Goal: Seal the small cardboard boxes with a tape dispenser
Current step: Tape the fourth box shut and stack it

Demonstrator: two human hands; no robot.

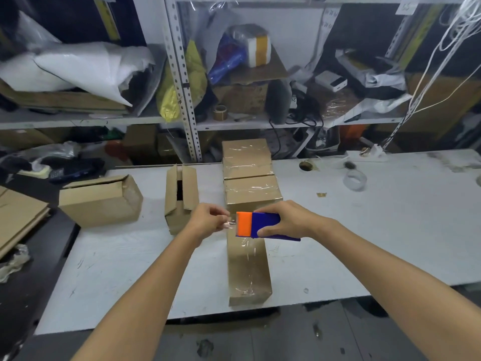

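With R hand [289, 222] gripping tape dispenser [260, 225] over near box [247, 269] on tabletop [364, 230] & L hand [208, 220] pinching clear tape end [229, 223], pull taut & level, lay straight along box top w/o wrinkles, press down b4 cutting.

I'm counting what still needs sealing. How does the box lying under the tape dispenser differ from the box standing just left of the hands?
The near box lies flat, flaps closed, with clear tape shining along its top; the standing box is on end, flaps ajar, a dark gap showing. The near box sits below the tape dispenser; the standing box is off to its left. Both are brown cardboard on the white table.
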